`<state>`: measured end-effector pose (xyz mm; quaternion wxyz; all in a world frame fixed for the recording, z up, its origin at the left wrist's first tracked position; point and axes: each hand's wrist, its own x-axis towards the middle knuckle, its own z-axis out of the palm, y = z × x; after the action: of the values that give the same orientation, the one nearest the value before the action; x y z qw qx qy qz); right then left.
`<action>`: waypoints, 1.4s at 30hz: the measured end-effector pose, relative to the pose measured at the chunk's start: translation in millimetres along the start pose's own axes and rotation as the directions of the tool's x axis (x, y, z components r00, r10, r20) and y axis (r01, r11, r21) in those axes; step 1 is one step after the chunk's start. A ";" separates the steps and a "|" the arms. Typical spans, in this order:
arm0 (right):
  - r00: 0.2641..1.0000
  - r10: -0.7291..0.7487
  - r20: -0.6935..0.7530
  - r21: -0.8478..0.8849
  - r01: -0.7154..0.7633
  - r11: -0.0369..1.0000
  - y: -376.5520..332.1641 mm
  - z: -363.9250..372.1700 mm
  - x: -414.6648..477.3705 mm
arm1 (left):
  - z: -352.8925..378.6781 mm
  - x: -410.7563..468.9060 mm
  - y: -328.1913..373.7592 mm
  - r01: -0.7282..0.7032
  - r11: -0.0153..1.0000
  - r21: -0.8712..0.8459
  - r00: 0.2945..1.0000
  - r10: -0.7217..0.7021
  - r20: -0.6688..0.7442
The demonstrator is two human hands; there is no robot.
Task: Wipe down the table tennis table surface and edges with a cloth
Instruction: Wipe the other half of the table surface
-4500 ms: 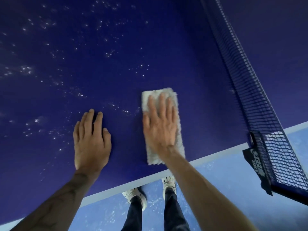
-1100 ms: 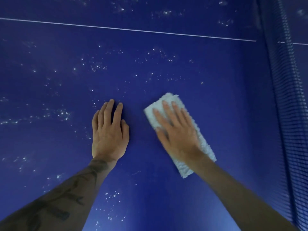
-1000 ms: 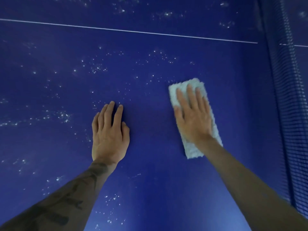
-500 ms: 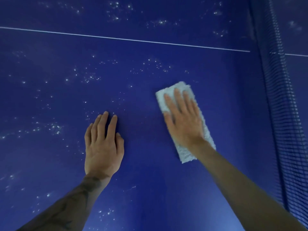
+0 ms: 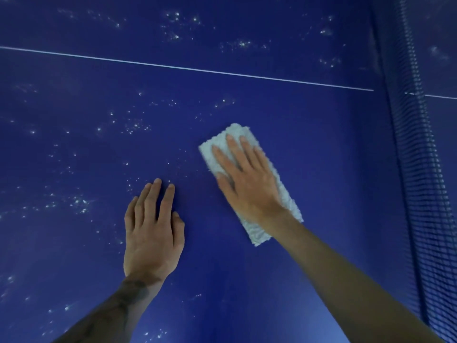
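White specks (image 5: 79, 202) dot the left and far parts of the blue table (image 5: 329, 154), thickest to the left of the left hand (image 5: 153, 233). That hand lies flat on the surface, palm down, fingers straight and close together, holding nothing and seemingly bracing the person. Just to its right, the right hand (image 5: 247, 186) presses a folded white cloth (image 5: 257, 232) against the table top, fingers straight and slightly spread over it. The cloth lies slanted, its far end toward the thin white line (image 5: 188, 68) that crosses the table, its near end showing past the wrist. Between the cloth and the net (image 5: 425, 194) at the right, the surface looks free of specks, as does the near stretch under the right forearm, suggesting that strip has been wiped. The speckled ground to the left and beyond the line appears unwiped, and no table edge is in view, so most of the job, edges included, looks to remain.
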<state>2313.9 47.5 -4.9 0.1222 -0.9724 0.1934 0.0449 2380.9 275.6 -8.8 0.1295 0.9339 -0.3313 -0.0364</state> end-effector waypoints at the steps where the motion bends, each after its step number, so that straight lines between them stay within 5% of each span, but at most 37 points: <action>1: 0.998 0.063 0.004 -0.001 -0.063 0.998 14.3 -4.5 4.9 | 0.0 0.0 -0.5 -0.002 1.000 0.001 1.000 0.002 0.000; 5: 0.921 0.382 -0.068 0.043 -0.380 0.924 56.0 -28.4 64.0 | 0.2 -0.6 -2.1 -0.008 1.000 0.001 1.000 0.008 0.007; 8: 0.894 0.439 -0.086 0.073 -0.434 0.898 35.7 -31.2 108.4 | 0.2 -0.4 -2.5 -0.012 1.000 0.004 1.000 0.012 0.012; 12: 0.990 0.132 -0.054 0.036 -0.130 0.991 -30.6 -12.4 94.4 | 0.6 1.0 -1.5 -0.011 1.000 0.013 1.000 0.011 0.019; 16: 0.994 -0.110 0.000 -0.007 0.110 0.994 -32.7 -2.4 46.2 | 1.1 1.1 -2.9 -0.014 1.000 0.018 1.000 0.013 0.017; 24: 0.926 0.372 -0.064 0.066 -0.368 0.928 17.1 -31.2 128.7 | 3.3 0.4 -5.6 -0.021 0.999 0.029 0.999 0.021 0.029; 26: 0.946 0.319 -0.062 0.082 -0.314 0.946 -12.5 -24.8 136.5 | 2.9 1.0 -4.6 -0.019 0.999 0.029 0.999 0.018 0.029; 29: 0.999 0.034 -0.028 0.053 -0.033 0.998 -58.8 -8.1 106.6 | 2.2 0.5 -3.8 -0.025 0.999 0.040 0.999 0.025 0.023; 33: 0.960 -0.279 0.030 -0.021 0.279 0.960 -49.7 6.6 46.2 | 2.1 0.3 -4.5 -0.031 0.999 0.031 0.999 0.031 0.019; 35: 0.983 -0.182 0.021 -0.032 0.183 0.983 -21.7 1.8 44.3 | 1.9 -0.3 -4.2 -0.028 0.999 0.026 0.999 0.028 0.025; 39: 0.965 0.252 -0.071 0.027 -0.251 0.968 -1.9 -16.4 89.4 | 2.8 -1.8 -5.8 -0.033 0.999 0.019 0.999 0.033 0.032; 42: 0.930 0.355 -0.092 0.078 -0.349 0.934 -31.4 -13.3 115.0 | 3.0 -2.8 -7.6 -0.042 0.999 0.012 0.999 0.042 0.030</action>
<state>2432.5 30.2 -0.7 0.1312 -0.9189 0.3720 0.0091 2382.9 282.4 -13.8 0.1195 0.9269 -0.3529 -0.0456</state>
